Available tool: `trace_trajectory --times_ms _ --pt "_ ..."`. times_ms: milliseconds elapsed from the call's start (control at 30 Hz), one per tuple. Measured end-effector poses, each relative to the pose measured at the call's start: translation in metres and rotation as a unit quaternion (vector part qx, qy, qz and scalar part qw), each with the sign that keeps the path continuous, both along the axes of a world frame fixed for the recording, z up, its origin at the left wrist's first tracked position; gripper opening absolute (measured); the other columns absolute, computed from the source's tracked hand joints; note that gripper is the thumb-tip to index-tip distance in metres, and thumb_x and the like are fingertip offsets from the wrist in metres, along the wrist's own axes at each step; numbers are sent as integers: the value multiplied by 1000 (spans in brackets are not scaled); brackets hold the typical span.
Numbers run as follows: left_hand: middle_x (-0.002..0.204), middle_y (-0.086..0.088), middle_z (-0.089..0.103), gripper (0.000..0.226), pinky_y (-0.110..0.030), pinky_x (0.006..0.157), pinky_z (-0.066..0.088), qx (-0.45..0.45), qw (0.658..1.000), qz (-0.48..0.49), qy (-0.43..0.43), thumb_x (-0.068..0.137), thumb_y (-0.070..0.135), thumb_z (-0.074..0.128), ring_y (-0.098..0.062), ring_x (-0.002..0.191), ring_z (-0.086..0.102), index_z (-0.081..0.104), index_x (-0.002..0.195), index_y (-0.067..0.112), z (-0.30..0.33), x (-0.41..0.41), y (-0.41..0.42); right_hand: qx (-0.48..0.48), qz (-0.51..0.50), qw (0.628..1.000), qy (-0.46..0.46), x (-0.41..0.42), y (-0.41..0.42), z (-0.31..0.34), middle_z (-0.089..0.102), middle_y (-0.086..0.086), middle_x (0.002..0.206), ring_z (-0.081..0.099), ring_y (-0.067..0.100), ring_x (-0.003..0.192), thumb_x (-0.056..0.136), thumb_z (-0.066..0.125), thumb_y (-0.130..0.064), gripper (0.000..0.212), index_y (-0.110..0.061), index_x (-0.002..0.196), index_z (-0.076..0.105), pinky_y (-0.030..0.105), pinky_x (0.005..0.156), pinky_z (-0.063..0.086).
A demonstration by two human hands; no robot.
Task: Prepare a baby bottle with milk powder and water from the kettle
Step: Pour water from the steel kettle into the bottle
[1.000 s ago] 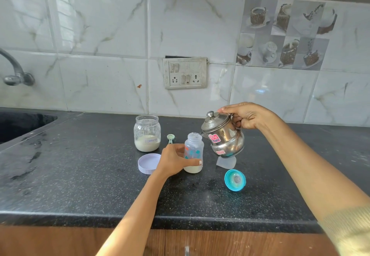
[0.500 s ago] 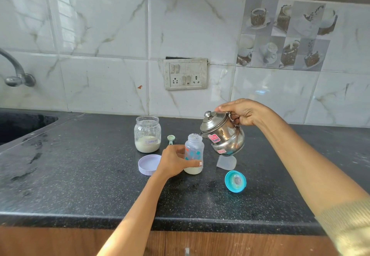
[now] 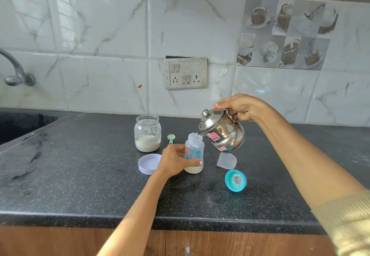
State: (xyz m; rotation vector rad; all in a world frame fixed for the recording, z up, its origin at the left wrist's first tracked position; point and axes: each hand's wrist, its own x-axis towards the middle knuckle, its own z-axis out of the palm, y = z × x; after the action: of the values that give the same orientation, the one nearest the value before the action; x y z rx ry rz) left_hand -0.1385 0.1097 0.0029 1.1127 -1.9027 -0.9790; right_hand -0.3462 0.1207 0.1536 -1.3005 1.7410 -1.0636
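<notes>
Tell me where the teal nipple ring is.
The teal nipple ring lies on the counter, right of the baby bottle and just in front of the clear cap.

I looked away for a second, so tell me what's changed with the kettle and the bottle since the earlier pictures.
The right hand has lifted the kettle slightly and tipped it further, bringing its spout to the mouth of the baby bottle; a thin stream seems to be entering it. The left hand still grips the bottle upright on the counter. The formula jar, its lid, the scoop and the teal cap have not moved.
</notes>
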Motion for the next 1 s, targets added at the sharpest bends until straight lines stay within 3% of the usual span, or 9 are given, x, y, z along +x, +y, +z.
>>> trace_trajectory --times_ms 267,500,1000 --pt "114 0 68 57 -27 86 50 -1 1000 2 -3 64 34 85 -13 99 62 66 115 18 0 0 0 3 -3 1000 0 -2 2 1 59 5 85 37 14 72 86 66 -9 35 -15 53 75 24 62 34" --pt "117 -1 68 61 -30 90 51 4 1000 2 -4 63 35 85 -15 104 63 65 118 17 -1 0 -2 4 0 1000 7 -2 1 1 58 9 99 38 20 91 85 67 -9 35 -19 52 75 26 70 37" --pt "113 1 69 52 -25 83 48 2 1000 -5 6 65 31 85 -12 97 61 67 112 19 0 0 1 4 4 1000 2 -4 -2 2 57 9 100 36 19 88 85 67 -10 33 -18 55 76 24 64 34"
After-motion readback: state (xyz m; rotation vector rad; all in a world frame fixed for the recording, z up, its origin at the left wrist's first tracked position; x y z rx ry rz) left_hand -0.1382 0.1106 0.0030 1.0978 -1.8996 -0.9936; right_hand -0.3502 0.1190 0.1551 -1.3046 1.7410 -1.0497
